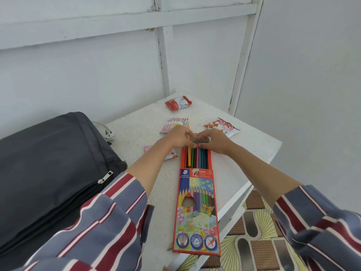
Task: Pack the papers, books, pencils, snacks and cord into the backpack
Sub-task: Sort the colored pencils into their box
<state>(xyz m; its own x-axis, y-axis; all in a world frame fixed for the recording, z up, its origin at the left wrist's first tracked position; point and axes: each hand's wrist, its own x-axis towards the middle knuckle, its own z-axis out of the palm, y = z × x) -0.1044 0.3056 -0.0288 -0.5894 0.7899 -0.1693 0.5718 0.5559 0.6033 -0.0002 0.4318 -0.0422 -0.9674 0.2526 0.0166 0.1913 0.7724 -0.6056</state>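
On the table (136, 133), both hands (178, 136) (213, 142) grip the open end of the pencil box (197, 212).

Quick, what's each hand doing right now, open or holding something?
Left hand: curled over the pencils, grip unclear.
Right hand: pinches the pencil box flap.

White table (244, 153), rough top. Dark backpack (48, 163) flat across left side; white plug (108, 133) just beside it. Pencil box (197, 212) lengthwise in middle, tray slid out. Four snack packets (173, 124) scattered toward far end.
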